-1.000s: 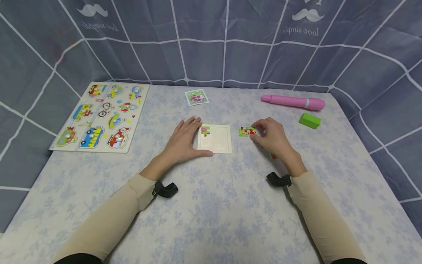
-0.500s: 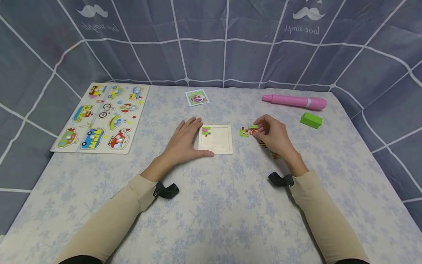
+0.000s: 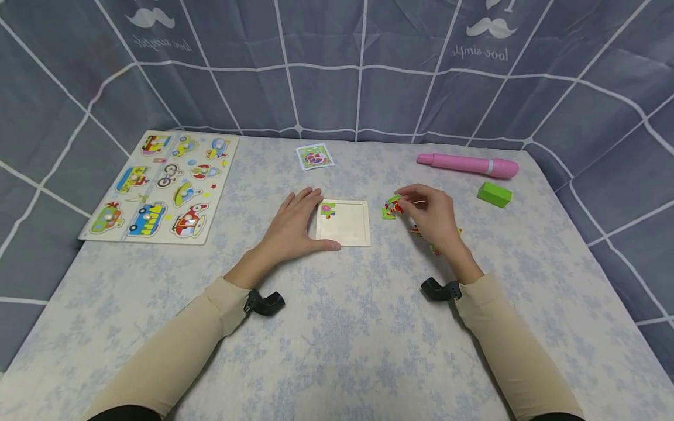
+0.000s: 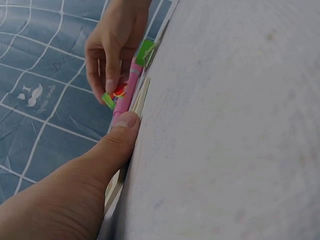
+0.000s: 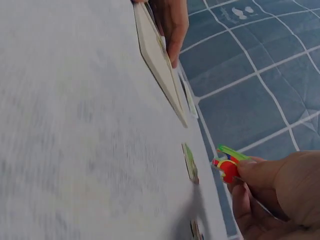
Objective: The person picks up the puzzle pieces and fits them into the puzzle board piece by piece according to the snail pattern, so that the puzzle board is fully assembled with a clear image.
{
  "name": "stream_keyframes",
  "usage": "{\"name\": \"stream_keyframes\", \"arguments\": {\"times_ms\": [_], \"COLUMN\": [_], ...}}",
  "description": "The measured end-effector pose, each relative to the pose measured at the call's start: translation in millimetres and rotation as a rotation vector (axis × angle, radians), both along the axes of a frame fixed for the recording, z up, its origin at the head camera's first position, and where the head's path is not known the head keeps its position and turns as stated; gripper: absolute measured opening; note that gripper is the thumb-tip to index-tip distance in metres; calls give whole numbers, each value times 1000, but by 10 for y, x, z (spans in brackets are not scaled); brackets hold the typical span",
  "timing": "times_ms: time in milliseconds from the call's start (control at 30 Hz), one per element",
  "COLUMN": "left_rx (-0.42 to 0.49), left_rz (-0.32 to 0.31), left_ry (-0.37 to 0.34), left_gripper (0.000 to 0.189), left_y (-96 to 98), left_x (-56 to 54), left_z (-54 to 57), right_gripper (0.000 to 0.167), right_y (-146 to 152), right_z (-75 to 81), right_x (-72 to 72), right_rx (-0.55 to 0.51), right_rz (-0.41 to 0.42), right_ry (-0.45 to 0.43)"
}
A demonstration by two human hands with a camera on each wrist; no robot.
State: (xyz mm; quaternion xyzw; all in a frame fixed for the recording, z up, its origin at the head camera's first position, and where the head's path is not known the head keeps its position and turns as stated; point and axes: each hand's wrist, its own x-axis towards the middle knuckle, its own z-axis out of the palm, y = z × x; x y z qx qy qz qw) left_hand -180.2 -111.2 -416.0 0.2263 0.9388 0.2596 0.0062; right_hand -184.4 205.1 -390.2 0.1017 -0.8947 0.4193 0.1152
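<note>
My left hand (image 3: 295, 225) rests at the left side of a pale square puzzle tray (image 3: 350, 225), fingers extended at its upper left and thumb lying on its lower edge. One jigsaw piece with a pink flower (image 3: 328, 209) sits in the tray's upper left corner. To the right of the tray, my right hand (image 3: 433, 216) pinches a red and green jigsaw piece (image 5: 229, 170) between thumb and fingers, raised off the table. Beneath it lies a green jigsaw piece (image 3: 388, 216). Several more pieces (image 3: 435, 250) lie partly hidden under the right hand and wrist.
A large vehicle peg puzzle board (image 3: 158, 187) lies at the left. Behind the tray is a small picture card (image 3: 315, 156). At the back right are a pink marker-shaped stick (image 3: 468, 165) and a green block (image 3: 494, 195). A grey checked curtain (image 3: 326, 93) stands behind the table.
My right hand has picked a piece up from beside the green one and shifted slightly left with it. The left hand and the tray have stayed in place.
</note>
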Motion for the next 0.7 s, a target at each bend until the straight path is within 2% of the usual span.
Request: {"name": "stream_keyframes", "arguments": {"times_ms": [233, 467, 700], "left_rx": [-7, -6, -4], "left_rz": [-1, 0, -10], "left_ry": [-7, -6, 15], "left_gripper": [120, 120, 117], "left_y": [1, -9, -10], "left_x": [-16, -12, -12], "left_z": [6, -17, 4], "right_gripper": [19, 12, 11], "right_y": [-296, -762, -1015], "right_z": [45, 25, -18], "right_x": [-41, -153, -142], "right_rx": [-65, -36, -4], "right_rz": [106, 235, 264], "right_ry": [-79, -95, -79]}}
